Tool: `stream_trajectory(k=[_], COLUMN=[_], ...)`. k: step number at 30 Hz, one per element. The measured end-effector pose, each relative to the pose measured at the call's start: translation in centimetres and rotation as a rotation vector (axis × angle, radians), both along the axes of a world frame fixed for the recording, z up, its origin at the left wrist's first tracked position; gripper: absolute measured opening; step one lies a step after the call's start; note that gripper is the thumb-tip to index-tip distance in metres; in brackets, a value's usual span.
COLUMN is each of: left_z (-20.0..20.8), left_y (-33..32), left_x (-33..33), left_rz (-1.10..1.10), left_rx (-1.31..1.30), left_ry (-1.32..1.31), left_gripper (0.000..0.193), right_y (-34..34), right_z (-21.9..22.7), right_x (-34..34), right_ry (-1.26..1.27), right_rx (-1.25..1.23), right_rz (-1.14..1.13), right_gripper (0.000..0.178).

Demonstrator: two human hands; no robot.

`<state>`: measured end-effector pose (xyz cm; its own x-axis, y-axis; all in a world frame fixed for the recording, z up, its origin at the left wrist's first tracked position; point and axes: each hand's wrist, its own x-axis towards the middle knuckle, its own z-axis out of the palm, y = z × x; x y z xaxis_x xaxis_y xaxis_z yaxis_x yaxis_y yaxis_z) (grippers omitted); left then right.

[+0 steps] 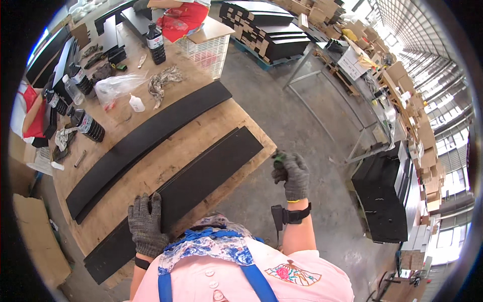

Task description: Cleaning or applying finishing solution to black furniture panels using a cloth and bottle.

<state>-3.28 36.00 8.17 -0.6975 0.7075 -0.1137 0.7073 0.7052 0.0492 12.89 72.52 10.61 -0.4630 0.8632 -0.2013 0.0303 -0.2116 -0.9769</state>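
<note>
grey-gloved left hand [147,224] flat on the nearer black board [204,178] on the table [201,133], fingers extended, right hand [293,176] past its corner, curled round a green object [279,158], bottle labels [154,39] i can't read

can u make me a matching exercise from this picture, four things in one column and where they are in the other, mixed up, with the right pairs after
Things
1. left hand
2. right hand
3. white squeeze bottle
4. stacked black boards

Places
a. on the tabletop, near the clear plastic bag
b. on a blue pallet on the floor
c. resting on the near black board
d. past the table's edge, with a small green thing in its fingers

Right pairs: 1-c, 2-d, 3-a, 4-b
</note>
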Motion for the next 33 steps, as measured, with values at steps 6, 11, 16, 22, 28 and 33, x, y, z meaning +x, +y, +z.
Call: stream_trajectory(k=[6,11,16,22,28,33], left_z=[-0.1,-0.5,0.1,0.7,1.5,1.6], left_y=[0.3,0.6,0.6,0.0,-3.4,-14.9], left_x=[0.7,0.6,0.6,0.7,-0.4,-2.2], left_rz=[0.028,0.008,0.001,-0.023,-0.116,-0.144], left_rx=[0.196,0.296,0.328,0.291,0.417,0.547], left_ry=[0.040,0.117,0.141,0.080,-0.037,0.122], left_gripper=[0.109,0.105,0.100,0.092,0.086,0.056], right_y=[1.9,3.6,3.8,-3.1,-15.4,-14.6], right_z=[-1.1,-3.0,-4.4,-5.3,-7.4,-5.6], right_x=[-2.0,-3.1,-3.2,-2.8,-4.1,-3.9], right_ry=[-0.282,-0.498,-0.479,-0.285,-0.255,-0.337], right_rx=[0.322,0.882,1.040,1.129,1.008,1.054], right_rz=[0.148,0.217,0.221,0.275,0.387,0.284], right_gripper=[0.021,0.023,0.021,0.017,0.016,0.017])
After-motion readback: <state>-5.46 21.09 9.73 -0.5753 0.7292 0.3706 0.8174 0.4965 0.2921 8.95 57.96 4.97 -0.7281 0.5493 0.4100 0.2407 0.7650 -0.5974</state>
